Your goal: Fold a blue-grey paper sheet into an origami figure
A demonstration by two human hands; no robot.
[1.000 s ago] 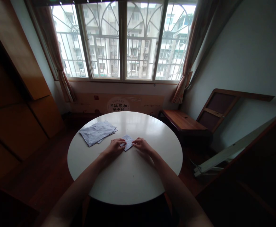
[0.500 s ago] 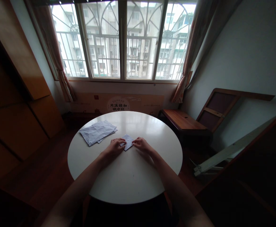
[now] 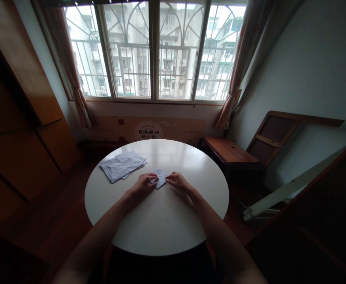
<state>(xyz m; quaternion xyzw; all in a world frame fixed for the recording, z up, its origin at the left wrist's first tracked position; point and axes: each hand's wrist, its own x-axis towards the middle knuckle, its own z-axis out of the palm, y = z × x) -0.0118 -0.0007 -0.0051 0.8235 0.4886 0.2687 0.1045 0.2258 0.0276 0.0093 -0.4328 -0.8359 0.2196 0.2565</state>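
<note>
A small folded white paper [image 3: 160, 177] lies near the middle of the round white table [image 3: 161, 225]. My left hand [image 3: 145, 184] rests on the paper's left edge with its fingers curled and pressing down. Opposite it, my right hand [image 3: 176, 182] pinches the paper's right edge, fingertips together. Both forearms reach in from the near rim of the table.
A loose stack of creased white sheets [image 3: 121, 165] lies on the table to the back left. A wooden bench [image 3: 230, 152] and a leaning wooden frame [image 3: 275, 134] stand at the right. Wooden cabinets [image 3: 21, 130] line the left; a barred window [image 3: 155, 51] is ahead.
</note>
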